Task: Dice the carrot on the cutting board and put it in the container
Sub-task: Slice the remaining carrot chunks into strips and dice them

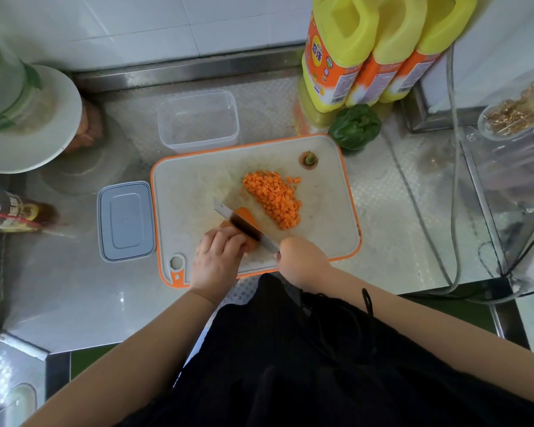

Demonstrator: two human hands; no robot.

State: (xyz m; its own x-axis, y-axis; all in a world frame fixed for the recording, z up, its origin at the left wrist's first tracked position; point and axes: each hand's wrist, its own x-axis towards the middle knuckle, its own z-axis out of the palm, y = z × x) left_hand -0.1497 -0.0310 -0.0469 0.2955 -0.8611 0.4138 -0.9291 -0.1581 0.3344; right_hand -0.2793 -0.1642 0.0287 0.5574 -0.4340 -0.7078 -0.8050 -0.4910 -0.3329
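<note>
**Steel counter, carrot part-diced**

Steel counter under white tile; orange-rimmed cutting board [346,192] set near its front edge. Remaining carrot piece [245,214] lies toward the board's near edge, left of centre, with the knife [244,225] laid across it. Diced carrot [273,198] is heaped at board centre; a cut stem end [308,158] sits by the far right corner.

Left hand [218,257] is curled over the carrot, pinning it, fingertips tucked. Right hand [302,258] is closed round the knife handle.

Judgement: even cuts are favoured if fingertips are kept behind the knuckles and the blade is guided against them.

Clear container [198,120] stands beyond the board's far edge, seemingly unfilled; its lid [125,221] lies at the left edge.
</note>
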